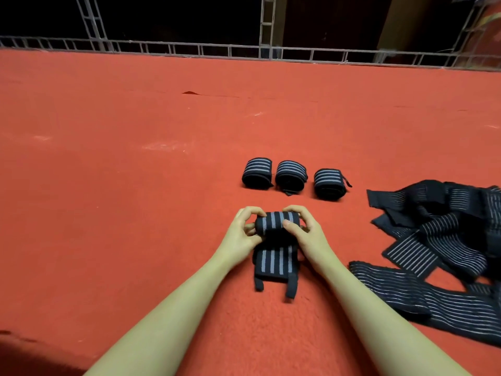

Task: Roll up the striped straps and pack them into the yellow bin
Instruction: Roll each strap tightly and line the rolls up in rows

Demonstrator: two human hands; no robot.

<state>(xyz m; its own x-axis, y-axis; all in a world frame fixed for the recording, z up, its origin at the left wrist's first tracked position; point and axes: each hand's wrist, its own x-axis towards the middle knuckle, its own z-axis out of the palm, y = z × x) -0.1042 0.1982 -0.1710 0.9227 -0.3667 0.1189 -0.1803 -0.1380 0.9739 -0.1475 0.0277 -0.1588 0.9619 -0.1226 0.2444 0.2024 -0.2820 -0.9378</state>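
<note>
Red felt (135,185) covers the whole surface I'm working on, and nothing on it carries a brand, label or readable writing. No bin or other container shows from where I look; everything lies straight on the felt. Both my hands are closed on one black strap with grey stripes (275,263): my left hand (245,232) pinches the left end of its rolled part and my right hand (303,230) clamps the right end, thumb pressed on top of the roll. About half of this strap is wound up between my fingers; the flat remainder runs back toward me, lying on the felt with four grey stripes showing and two short black tabs at its near end. Beyond my hands sit three finished rolls in a row: the left roll (257,173) and the middle roll (290,175) just beside each other, the right roll (330,183) a little apart, with a small black loop sticking out at its side. To my right lies a tangled pile of loose straps (447,240), black with thin pale stripes, overlapping so much that I cannot count them. A metal truss rail (244,51) runs along the far edge of the felt.
</note>
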